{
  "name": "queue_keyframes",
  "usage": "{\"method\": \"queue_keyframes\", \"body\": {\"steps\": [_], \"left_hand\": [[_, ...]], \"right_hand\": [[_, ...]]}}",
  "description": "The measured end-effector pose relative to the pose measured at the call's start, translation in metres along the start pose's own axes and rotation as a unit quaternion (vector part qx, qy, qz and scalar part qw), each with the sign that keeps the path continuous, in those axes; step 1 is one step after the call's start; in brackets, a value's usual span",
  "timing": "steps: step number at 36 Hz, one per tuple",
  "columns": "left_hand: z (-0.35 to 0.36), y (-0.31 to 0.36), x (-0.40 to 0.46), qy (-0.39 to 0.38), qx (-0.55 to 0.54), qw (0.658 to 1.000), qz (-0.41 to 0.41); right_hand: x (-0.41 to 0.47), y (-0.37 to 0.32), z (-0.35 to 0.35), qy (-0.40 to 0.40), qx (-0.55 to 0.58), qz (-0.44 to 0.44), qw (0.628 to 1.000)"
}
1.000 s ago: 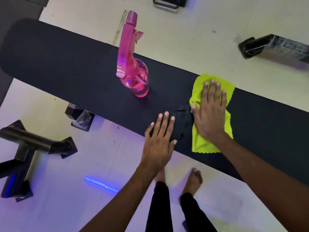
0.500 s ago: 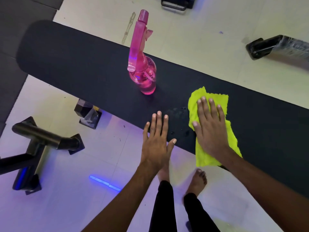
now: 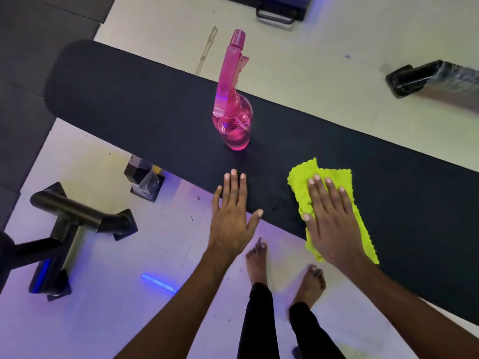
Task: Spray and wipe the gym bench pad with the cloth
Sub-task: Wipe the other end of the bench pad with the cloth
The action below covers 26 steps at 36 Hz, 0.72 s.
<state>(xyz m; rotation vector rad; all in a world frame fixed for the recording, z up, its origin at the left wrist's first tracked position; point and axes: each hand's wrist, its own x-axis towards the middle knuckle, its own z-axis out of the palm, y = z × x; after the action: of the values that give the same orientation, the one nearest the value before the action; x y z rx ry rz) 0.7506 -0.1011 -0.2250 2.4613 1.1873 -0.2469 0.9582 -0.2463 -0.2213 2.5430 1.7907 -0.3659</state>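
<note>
A long black bench pad point(image 3: 145, 112) runs diagonally from upper left to lower right. A pink spray bottle point(image 3: 233, 110) stands upright on it, near its middle. My right hand point(image 3: 331, 218) lies flat with straight fingers on a bright yellow-green cloth point(image 3: 360, 229), pressing it against the pad's near edge; part of the cloth hangs over that edge. My left hand point(image 3: 232, 216) is spread flat, its fingertips resting on the pad's near edge to the left of the cloth, holding nothing.
A black metal frame with a tube point(image 3: 77, 213) stands on the tiled floor at the left. A bench foot point(image 3: 145, 180) sits under the pad. Another black bar point(image 3: 425, 79) lies at the upper right. My bare feet point(image 3: 285, 268) stand below the pad.
My right hand has slid the cloth toward me, from the pad's middle to its near edge, and the wet spots beside it are gone. My left hand drew back slightly.
</note>
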Motion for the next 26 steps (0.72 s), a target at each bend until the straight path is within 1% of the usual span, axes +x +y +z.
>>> {"method": "queue_keyframes", "body": {"steps": [5,7,9,11,14,19,22,26], "left_hand": [[0.004,0.01,0.004,-0.005,0.015,1.0,-0.012],[0.005,0.01,0.003,-0.002,0.018,1.0,-0.011],[0.004,0.009,0.002,-0.002,0.018,1.0,-0.008],[0.002,0.005,0.002,-0.009,0.01,1.0,-0.002],[-0.001,-0.003,0.001,-0.018,0.0,1.0,0.012],[-0.005,-0.022,-0.005,-0.021,0.022,0.999,-0.018],[-0.004,-0.025,-0.005,-0.02,0.024,0.999,-0.022],[-0.003,-0.022,-0.006,-0.014,0.013,1.0,-0.025]], "right_hand": [[0.082,-0.024,-0.017,0.033,0.049,0.142,0.988],[0.119,-0.032,-0.025,0.044,0.068,0.167,0.983],[0.138,-0.042,-0.027,0.049,0.064,0.143,0.986],[0.134,-0.048,-0.023,0.05,0.044,0.077,0.995],[0.094,-0.046,-0.01,0.04,0.02,-0.023,0.999],[0.009,-0.021,0.012,0.006,-0.023,-0.11,0.994],[-0.001,-0.007,0.012,-0.001,-0.034,-0.12,0.992],[0.04,-0.037,0.003,0.011,-0.021,-0.051,0.998]]}}
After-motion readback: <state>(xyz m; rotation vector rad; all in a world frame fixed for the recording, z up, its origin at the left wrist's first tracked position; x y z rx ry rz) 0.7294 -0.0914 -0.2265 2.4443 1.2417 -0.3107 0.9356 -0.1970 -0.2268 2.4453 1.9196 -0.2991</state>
